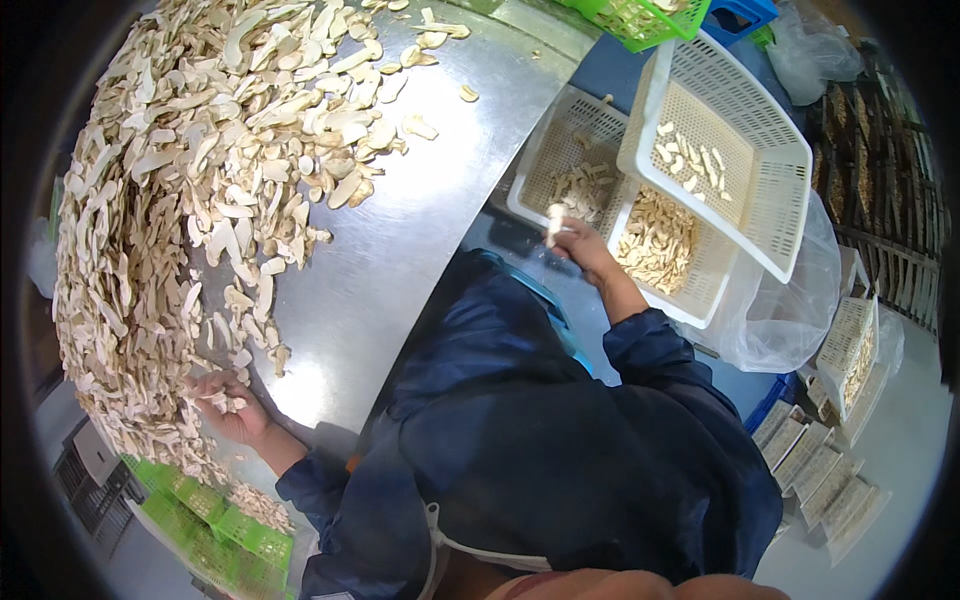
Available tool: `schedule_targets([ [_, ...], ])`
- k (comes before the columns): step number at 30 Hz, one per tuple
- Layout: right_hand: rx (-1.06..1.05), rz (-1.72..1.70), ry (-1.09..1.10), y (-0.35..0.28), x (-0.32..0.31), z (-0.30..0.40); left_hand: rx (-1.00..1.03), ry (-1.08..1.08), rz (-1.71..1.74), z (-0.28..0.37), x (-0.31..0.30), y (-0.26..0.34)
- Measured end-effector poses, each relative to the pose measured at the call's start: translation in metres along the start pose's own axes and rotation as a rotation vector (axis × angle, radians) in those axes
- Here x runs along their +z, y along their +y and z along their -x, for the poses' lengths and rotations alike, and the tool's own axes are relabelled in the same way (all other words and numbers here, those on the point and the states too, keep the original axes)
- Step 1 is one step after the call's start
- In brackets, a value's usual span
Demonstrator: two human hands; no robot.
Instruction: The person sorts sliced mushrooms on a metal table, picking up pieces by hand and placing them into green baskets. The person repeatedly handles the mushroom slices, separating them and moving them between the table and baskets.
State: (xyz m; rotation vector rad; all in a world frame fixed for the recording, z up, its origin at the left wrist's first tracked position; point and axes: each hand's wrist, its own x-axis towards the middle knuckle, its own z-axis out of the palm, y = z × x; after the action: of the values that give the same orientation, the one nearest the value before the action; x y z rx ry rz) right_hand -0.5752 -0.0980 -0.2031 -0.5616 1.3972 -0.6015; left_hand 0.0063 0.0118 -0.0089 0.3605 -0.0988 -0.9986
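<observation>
A broad heap of pale dried mushroom slices [247,127] covers much of the steel table [405,247]. At the heap's near edge, my left hand [234,411] has a few slices in its curled fingers. My right hand [579,244] is out past the table edge, pinching a pale slice [555,223] beside the white baskets. Below that slice, a low white plastic basket [529,193] contains some slices. Another white basket [712,296], just right of my right hand, has a thicker layer. A third white basket [795,172] sits tilted on top, with a few slices scattered on its floor.
Green plastic baskets stand at the top [637,22] and at the lower left [202,525]. Clear plastic bags [780,322] hang by the white baskets. More white baskets [810,465] line the floor at right, near dark racks [877,172]. A blue stool [559,307] shows beside my leg.
</observation>
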Motion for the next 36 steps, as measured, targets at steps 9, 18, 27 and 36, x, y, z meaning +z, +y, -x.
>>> schedule_targets([
  [9,-0.404,-0.172,0.312,-0.008,-0.028,-0.031,0.09,0.043,-0.096,0.001,-0.004,-0.007],
  [18,-1.053,0.364,0.143,-0.189,0.169,0.073,0.053,-0.025,-0.031,0.013,-0.011,-0.009],
  [27,-1.388,1.22,-0.172,-0.217,0.373,0.085,0.018,0.144,-0.157,0.015,0.008,-0.019],
  [36,-1.194,1.487,0.023,-0.226,0.394,0.06,0.009,0.157,-0.157,0.015,0.014,-0.017],
])
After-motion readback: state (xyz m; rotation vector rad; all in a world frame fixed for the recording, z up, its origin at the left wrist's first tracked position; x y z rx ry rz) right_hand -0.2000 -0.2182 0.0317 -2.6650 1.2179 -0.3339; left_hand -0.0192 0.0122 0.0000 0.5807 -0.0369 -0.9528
